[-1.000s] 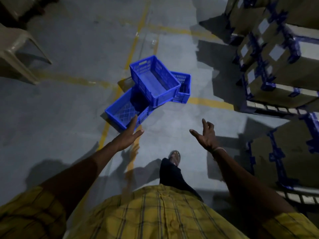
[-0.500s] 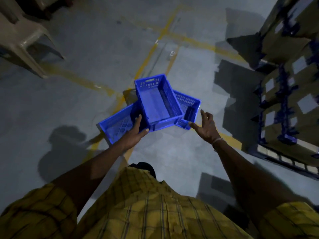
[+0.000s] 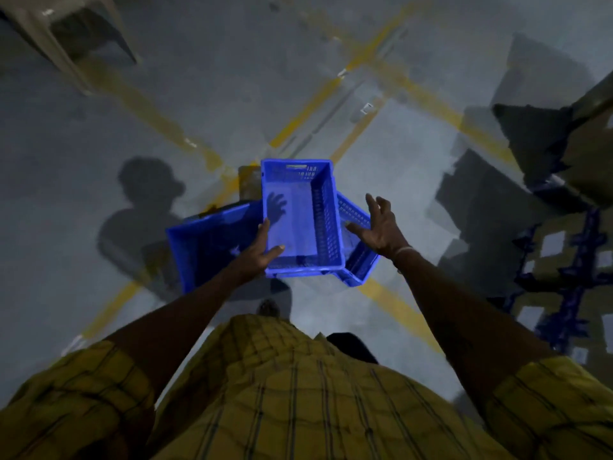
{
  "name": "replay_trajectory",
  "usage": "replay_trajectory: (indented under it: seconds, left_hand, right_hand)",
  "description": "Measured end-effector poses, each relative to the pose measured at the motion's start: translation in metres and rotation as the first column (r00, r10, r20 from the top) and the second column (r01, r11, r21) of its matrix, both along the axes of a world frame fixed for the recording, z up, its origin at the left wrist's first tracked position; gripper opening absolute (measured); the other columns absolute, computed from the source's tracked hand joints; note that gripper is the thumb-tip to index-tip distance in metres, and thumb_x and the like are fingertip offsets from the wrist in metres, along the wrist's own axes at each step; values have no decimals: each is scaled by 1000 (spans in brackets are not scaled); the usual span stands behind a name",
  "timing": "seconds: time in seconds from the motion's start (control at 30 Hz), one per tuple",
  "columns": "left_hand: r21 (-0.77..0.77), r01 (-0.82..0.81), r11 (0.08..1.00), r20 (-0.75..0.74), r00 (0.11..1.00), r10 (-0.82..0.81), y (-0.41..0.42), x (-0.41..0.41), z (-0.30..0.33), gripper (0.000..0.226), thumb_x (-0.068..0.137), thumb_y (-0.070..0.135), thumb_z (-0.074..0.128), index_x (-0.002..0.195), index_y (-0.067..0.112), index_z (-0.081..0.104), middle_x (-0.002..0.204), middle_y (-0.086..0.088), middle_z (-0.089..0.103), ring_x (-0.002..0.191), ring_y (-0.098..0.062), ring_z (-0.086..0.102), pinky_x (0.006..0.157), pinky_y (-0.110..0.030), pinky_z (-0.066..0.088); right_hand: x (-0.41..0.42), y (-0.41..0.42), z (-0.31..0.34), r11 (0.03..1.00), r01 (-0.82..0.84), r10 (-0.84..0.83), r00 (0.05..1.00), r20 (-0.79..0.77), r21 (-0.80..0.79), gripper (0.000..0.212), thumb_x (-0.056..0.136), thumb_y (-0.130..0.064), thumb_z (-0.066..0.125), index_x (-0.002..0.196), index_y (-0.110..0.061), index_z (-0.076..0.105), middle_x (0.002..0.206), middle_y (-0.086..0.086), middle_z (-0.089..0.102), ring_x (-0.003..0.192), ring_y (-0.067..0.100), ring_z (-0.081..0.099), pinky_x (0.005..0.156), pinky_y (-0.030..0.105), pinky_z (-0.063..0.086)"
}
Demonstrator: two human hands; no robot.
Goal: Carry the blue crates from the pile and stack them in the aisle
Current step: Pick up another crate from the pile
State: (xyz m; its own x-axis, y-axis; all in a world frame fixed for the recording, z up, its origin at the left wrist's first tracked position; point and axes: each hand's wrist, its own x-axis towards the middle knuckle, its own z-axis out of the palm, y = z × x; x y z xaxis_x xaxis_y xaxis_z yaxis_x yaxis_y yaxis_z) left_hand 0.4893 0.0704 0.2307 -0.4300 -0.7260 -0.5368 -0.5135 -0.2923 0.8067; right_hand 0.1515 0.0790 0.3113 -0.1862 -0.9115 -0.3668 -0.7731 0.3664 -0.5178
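Pickup is the step in hand: three blue crates lie in a loose pile on the grey floor (image 3: 99,194), and the top crate (image 3: 298,220) sits open side up across the other two, a left crate (image 3: 205,250) tipped under its near-left corner and a right crate (image 3: 356,250) poking out beneath its right side. Both hands are spread and hold nothing; the left hand (image 3: 262,249) is at the top crate's near-left corner, perhaps just touching the rim, and the right hand (image 3: 381,229) hovers off its right wall, over the right crate. Next, I judge, each hand must close on a rim and lift straight up, since the tilted crates below could shift. A plastic chair (image 3: 69,34) stands far left; taped cartons (image 3: 564,247) crowd the right, narrowing the way.
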Motion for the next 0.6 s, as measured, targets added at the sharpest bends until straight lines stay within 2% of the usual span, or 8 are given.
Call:
replay_trajectory:
  seconds: [0.07,0.1,0.2,0.3,0.4,0.5,0.6]
  left_hand:
    - [-22,-45,999,6,999,45,-9,-18,17,98,96,51,61,161,27,-8,170,-1,-2,157,-21,5,125,-50,20]
    - [-27,-66,997,19,998,66,-12,-25,25,96,98,46,59,161,24,-9,170,-2,-5,157,-21,2,126,-49,17]
    - [9,-167,986,46,985,167,-26,-35,27,102,89,60,55,160,32,-12,169,5,-11,156,-19,-3,124,-43,21]
    - [41,-299,953,46,954,298,-32,-51,23,100,91,62,56,159,38,-12,170,7,-10,156,-19,5,118,-39,29]
    - [23,-457,889,56,888,456,-34,-78,23,94,94,58,55,159,39,-11,170,6,-8,155,-18,9,119,-41,28]
    - [-14,-568,823,105,818,566,-27,-112,22,90,97,56,52,160,36,-10,169,8,-8,149,-10,9,117,-37,28]
    - [-51,-693,719,131,709,693,-11,-167,25,87,99,45,53,162,23,-4,168,7,-4,153,-9,5,121,-26,14]
  right_hand:
    - [-11,-31,-2,999,-47,47,999,-2,0,100,80,-66,63,156,-21,18,160,12,12,145,36,24,116,49,30]
    - [-15,-46,-4,997,-79,79,997,-7,3,100,79,-67,63,156,-21,18,160,12,12,144,37,24,115,50,30]
    - [-31,-90,-11,982,-191,191,981,-16,16,99,80,-67,62,156,-21,18,161,11,13,144,37,24,115,50,30]
    - [-51,-137,-20,949,-313,314,949,-28,32,98,82,-65,62,156,-20,16,161,13,11,145,38,22,116,49,29]
    - [-74,-183,-26,896,-441,441,897,9,41,101,81,-66,63,157,-20,15,161,15,10,146,38,18,115,50,29]
    - [-92,-226,-30,810,-586,586,810,-8,31,100,81,-64,64,156,-17,16,160,18,11,144,41,21,114,51,30]
    - [-108,-264,-26,709,-704,705,710,-5,28,104,77,-68,61,155,-12,20,157,22,16,139,45,26,111,54,32]
